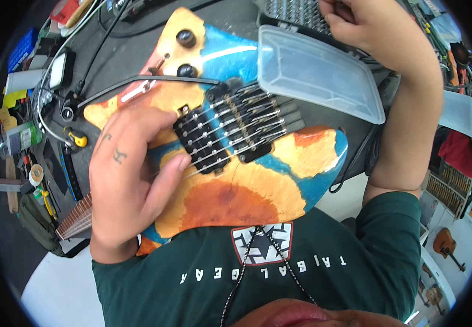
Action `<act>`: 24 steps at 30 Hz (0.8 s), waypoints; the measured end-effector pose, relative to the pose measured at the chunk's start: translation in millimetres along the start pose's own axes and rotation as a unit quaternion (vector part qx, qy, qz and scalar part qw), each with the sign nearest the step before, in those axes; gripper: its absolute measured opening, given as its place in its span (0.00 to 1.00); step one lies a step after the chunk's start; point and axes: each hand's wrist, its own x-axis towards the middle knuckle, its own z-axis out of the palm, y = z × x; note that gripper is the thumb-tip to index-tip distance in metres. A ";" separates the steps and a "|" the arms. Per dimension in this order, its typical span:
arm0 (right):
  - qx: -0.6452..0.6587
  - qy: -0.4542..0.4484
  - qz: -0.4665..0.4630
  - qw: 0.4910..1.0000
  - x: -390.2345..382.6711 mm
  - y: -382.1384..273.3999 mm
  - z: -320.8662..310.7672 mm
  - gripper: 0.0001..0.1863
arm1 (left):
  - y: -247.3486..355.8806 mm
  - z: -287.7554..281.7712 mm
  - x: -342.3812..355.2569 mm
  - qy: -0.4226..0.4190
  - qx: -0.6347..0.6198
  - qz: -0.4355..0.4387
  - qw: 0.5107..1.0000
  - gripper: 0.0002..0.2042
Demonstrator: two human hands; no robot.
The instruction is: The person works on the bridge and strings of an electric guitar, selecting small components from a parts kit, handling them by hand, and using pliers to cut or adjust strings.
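An electric guitar [225, 196] with wood-and-blue body, two dark knobs, black pickups [197, 139] and bridge lies in front of me, its neck toward the lower left. My left hand [132, 163] grips it over the strings beside the pickup, thumb and fingers curled. A thin dark bar [154, 78] crosses the upper body. My right hand [347, 19] is at the top, fingers curled at a compartmented parts box [287, 13]; what they hold is unclear. The box's clear lid [320, 73] is open, overlapping the guitar's upper right.
Cables, a yellow-and-black tool [75, 137], a tape roll [35, 174], bottles and small tools crowd the dark bench on the left. Further tools and a red cloth [459, 152] are at right. An acoustic guitar [446, 245] and other instruments are at lower right.
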 end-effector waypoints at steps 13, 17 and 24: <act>0.053 0.007 -0.023 0.998 -13.4 17.8 -19.3 0.04 | 9.3 -1.6 1.8 -0.012 0.003 -0.040 0.999 0.23; 0.080 0.000 -0.042 0.996 -9.7 24.6 -13.6 0.05 | 9.9 -1.2 2.1 -0.010 0.001 -0.040 0.999 0.23; 0.044 -0.012 -0.064 0.997 -12.4 9.3 -22.1 0.07 | 9.0 -2.1 2.1 -0.008 -0.006 -0.035 0.999 0.24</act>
